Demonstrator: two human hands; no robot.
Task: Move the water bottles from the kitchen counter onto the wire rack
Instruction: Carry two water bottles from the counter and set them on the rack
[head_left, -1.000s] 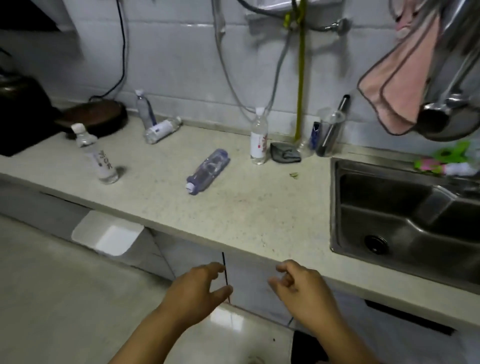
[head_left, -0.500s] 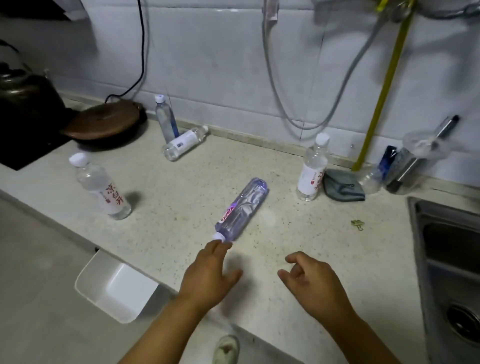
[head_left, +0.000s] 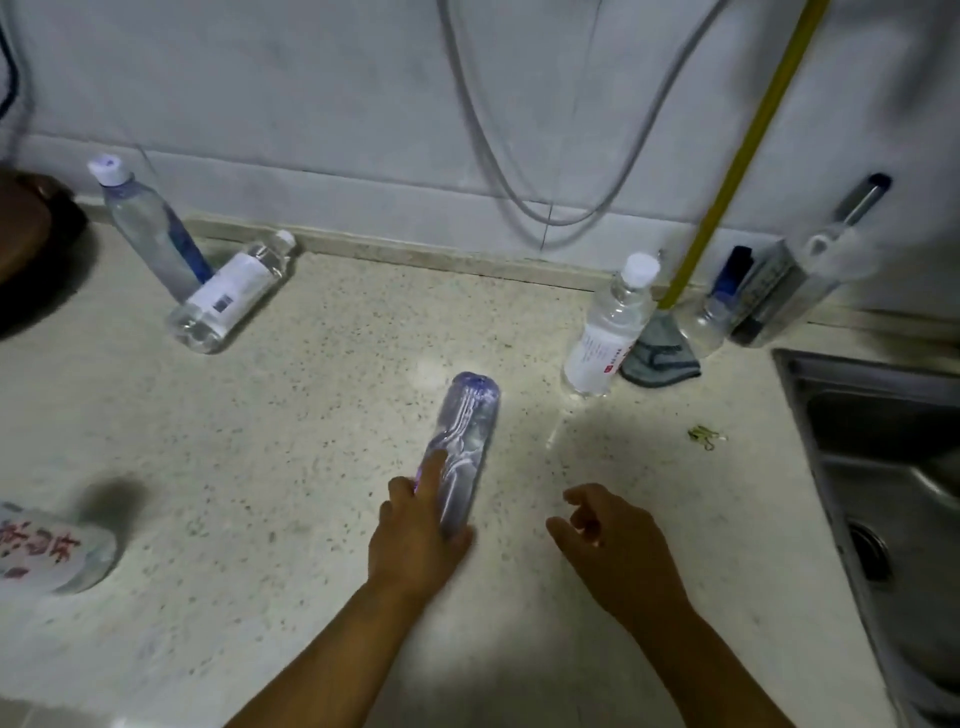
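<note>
A clear purple-tinted water bottle (head_left: 466, 436) lies on the speckled counter (head_left: 322, 426), its base pointing at the wall. My left hand (head_left: 415, 535) grips its near cap end, index finger stretched along the top and thumb round the right side. My right hand (head_left: 613, 545) hovers over the counter to the right, fingers loosely curled, holding nothing. An upright white-labelled bottle (head_left: 608, 332) stands behind it. At the back left a blue-tinted bottle (head_left: 148, 236) stands beside a lying white-labelled bottle (head_left: 228, 299). A red-lettered bottle (head_left: 47, 551) shows at the left edge. No wire rack is in view.
A steel sink (head_left: 883, 467) fills the right side. A grey cloth (head_left: 660, 353), a glass jar (head_left: 701, 327) and a container holding a tool (head_left: 789, 291) crowd the back right corner. A yellow pipe (head_left: 737, 156) and grey hoses (head_left: 519, 182) run down the wall. A dark pan (head_left: 31, 244) sits at far left.
The view has moved in closer to the counter. My left hand went forward from just short of the lying bottle's cap and took hold of that end. My right hand also moved forward.
</note>
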